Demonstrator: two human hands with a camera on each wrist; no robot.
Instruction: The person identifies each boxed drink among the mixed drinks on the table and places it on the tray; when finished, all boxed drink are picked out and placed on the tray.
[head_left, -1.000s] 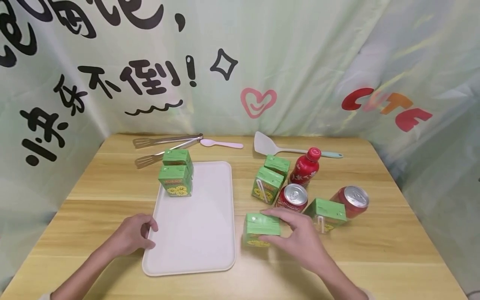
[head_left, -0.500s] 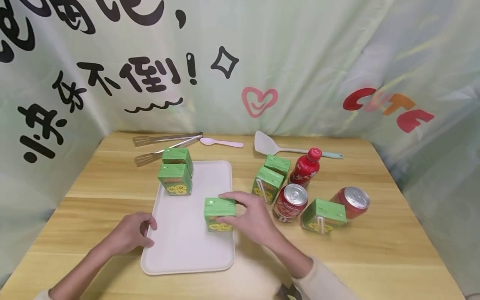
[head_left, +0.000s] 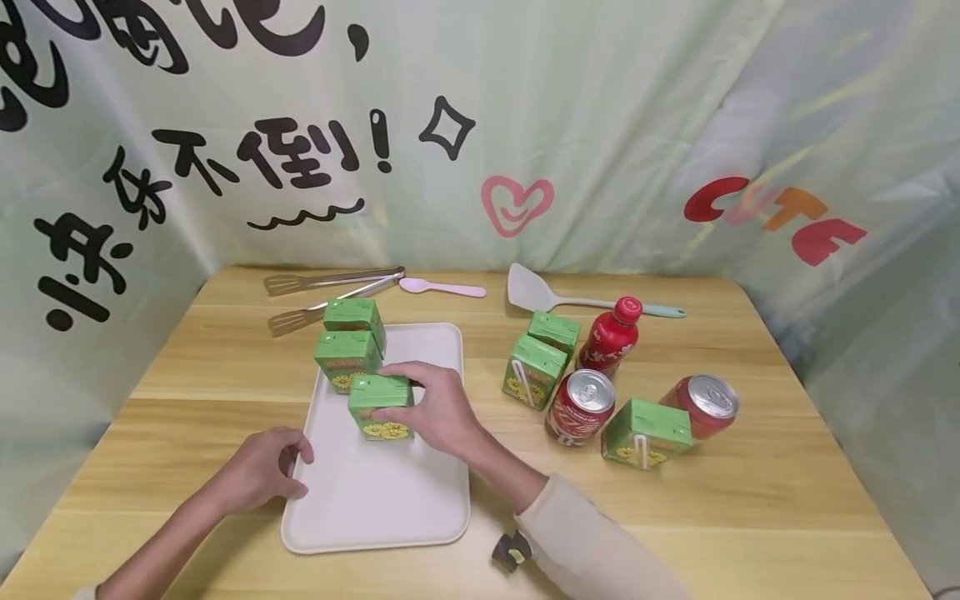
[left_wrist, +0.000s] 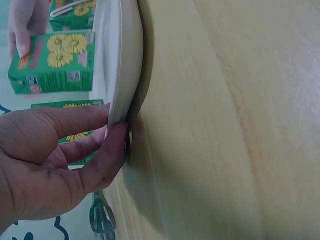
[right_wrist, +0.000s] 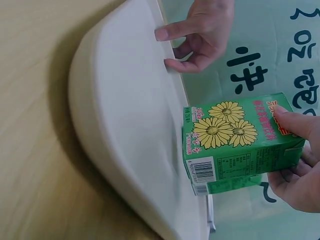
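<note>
A green drink carton with yellow flowers [head_left: 380, 404] is gripped by my right hand [head_left: 442, 410] over the white tray [head_left: 375, 504]; whether its base touches the tray I cannot tell. In the right wrist view the held carton [right_wrist: 225, 132] shows its flower face and barcode. My left hand [head_left: 262, 468] pinches the tray's left rim, thumb on one side and fingers on the other, as the left wrist view of the rim [left_wrist: 121, 75] shows. Two more green cartons [head_left: 347, 357] stand one behind the other at the tray's far left corner, just behind the held one.
To the tray's right stand two green cartons [head_left: 536, 367], a red bottle [head_left: 611, 333], a red can [head_left: 581, 408], a third carton [head_left: 647, 432] and another can [head_left: 705, 404]. Tongs [head_left: 337, 292], a pink spoon [head_left: 442, 287] and a spatula [head_left: 536, 290] lie along the back.
My right hand has carried the carton leftward from the table beside the tray, across the tray's right edge, to near the two cartons there. The left hand has stayed at the rim.
</note>
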